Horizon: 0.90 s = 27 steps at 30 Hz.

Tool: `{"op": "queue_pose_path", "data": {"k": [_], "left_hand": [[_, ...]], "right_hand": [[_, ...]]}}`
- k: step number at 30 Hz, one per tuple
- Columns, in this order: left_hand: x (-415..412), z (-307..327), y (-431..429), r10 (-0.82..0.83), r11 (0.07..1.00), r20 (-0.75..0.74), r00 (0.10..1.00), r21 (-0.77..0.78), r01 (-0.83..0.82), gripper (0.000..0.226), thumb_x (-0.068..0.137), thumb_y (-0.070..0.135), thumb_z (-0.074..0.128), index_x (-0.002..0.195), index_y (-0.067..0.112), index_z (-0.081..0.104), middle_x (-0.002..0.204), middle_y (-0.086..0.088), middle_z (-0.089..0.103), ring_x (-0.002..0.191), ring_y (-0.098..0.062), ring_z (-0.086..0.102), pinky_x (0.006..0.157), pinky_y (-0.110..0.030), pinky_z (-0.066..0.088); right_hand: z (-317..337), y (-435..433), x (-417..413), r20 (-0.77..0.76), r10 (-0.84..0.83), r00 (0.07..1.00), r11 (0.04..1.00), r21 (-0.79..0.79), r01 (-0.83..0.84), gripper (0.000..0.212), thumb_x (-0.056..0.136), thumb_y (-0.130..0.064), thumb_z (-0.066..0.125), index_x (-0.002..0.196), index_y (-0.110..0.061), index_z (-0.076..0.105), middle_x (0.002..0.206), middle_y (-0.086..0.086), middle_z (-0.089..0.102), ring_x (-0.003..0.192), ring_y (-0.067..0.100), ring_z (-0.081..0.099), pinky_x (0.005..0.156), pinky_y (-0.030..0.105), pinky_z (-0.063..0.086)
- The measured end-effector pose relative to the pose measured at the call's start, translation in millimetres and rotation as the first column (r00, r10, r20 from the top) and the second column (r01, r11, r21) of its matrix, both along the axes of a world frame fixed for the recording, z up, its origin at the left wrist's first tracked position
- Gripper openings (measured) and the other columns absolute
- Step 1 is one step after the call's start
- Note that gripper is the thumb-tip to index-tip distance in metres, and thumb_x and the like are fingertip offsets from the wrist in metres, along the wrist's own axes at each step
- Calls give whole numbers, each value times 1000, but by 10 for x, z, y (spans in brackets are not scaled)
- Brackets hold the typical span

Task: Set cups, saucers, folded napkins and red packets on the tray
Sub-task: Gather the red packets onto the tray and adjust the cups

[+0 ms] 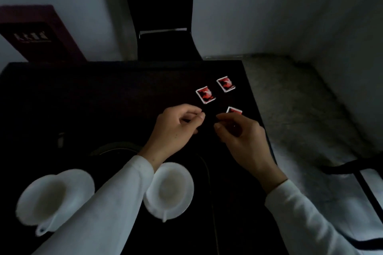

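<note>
Three red packets lie at the far right of the dark table [103, 99]: one [205, 95], one [226, 84], and a third [234, 110] half hidden behind my right fingers. My left hand [176, 128] and my right hand [242, 136] are close together just in front of them, each with thumb and fingers pinched. The gap between them is too dark to show anything held. Near me stand two white cups on saucers, one at the left [51, 194] and one in the middle [170, 188]. The curved rim of a dark tray [116, 147] shows faintly around them.
A black chair [163, 43] stands behind the table's far edge. A dark red box [39, 33] leans at the back left. To the right of the table edge are grey bedding [300, 109] and a bag with black straps [352, 167].
</note>
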<state>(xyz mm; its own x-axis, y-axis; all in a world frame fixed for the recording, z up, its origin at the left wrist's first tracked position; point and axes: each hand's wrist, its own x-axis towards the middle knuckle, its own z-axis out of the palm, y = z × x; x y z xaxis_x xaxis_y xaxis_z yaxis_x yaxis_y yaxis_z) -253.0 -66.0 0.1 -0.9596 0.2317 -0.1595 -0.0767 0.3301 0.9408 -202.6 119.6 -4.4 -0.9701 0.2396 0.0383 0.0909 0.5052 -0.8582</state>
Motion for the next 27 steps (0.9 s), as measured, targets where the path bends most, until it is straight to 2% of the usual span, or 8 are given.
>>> {"op": "queue_pose_path", "data": {"k": [2, 4, 7, 11, 15, 18, 22, 27], "left_hand": [[-98, -107, 160, -4, 999, 28, 1000, -34, 5, 19, 93, 38, 70, 110, 33, 75, 99, 10, 78, 77, -3, 76, 66, -16, 55], [-206, -209, 352, -10, 998, 59, 998, -66, 14, 18, 93, 37, 70, 109, 33, 75, 97, 11, 78, 76, -2, 76, 69, -19, 55], [-355, -329, 549, -13, 994, 118, 993, -108, 26, 18, 92, 37, 70, 109, 33, 75, 96, 12, 78, 75, -1, 75, 69, -19, 55], [-561, -474, 759, -23, 988, 162, 987, -148, 47, 18, 92, 38, 71, 109, 31, 75, 99, 10, 77, 74, -1, 75, 68, -19, 55], [-737, -598, 920, -17, 986, 210, 977, -161, 52, 18, 93, 34, 71, 110, 29, 74, 98, 9, 76, 71, -2, 75, 67, -20, 55], [-818, -699, 1000, -21, 984, 235, 972, -169, 62, 22, 93, 34, 71, 114, 29, 72, 99, 10, 75, 75, -3, 75, 67, -19, 55], [-867, -804, 1045, -41, 979, 268, 963, -181, 92, 32, 92, 30, 72, 124, 25, 69, 104, 11, 73, 93, -6, 71, 83, -26, 58], [-847, -853, 1054, -46, 982, 271, 962, -164, 93, 43, 89, 27, 75, 131, 26, 64, 112, 12, 71, 102, -8, 69, 93, -35, 59]], "right_hand": [[-114, 143, -98, 21, -3, 1000, 1000, 15, 2, 19, 87, -24, 77, 106, -25, 76, 77, -19, 73, 73, -10, 69, 68, 5, 48], [-226, 304, -216, 57, -4, 998, 999, 41, 2, 20, 88, -26, 76, 109, -25, 75, 82, -16, 74, 78, -8, 69, 68, 4, 47], [-360, 490, -385, 105, -11, 994, 988, 155, -6, 25, 87, -25, 75, 112, -22, 74, 93, -8, 77, 85, 5, 72, 74, 12, 50], [-500, 767, -651, 219, -53, 974, 947, 321, -20, 40, 83, -20, 74, 122, -17, 69, 110, 9, 75, 99, 28, 71, 86, 36, 53], [-579, 967, -871, 344, 23, 939, 912, 378, -161, 63, 82, -23, 78, 140, -15, 55, 128, 16, 62, 110, 33, 65, 95, 40, 52], [-639, 1005, -953, 401, 90, 912, 870, 414, -268, 71, 81, -26, 80, 144, -14, 50, 134, 16, 56, 117, 34, 60, 97, 37, 47], [-673, 1027, -1027, 396, 132, 909, 863, 405, -302, 64, 80, -30, 81, 137, -12, 58, 130, 17, 57, 116, 33, 60, 96, 34, 46], [-736, 1055, -1036, 316, 153, 936, 901, 344, -263, 45, 83, -30, 80, 123, -14, 67, 116, 12, 63, 104, 26, 63, 81, 20, 39]]}}
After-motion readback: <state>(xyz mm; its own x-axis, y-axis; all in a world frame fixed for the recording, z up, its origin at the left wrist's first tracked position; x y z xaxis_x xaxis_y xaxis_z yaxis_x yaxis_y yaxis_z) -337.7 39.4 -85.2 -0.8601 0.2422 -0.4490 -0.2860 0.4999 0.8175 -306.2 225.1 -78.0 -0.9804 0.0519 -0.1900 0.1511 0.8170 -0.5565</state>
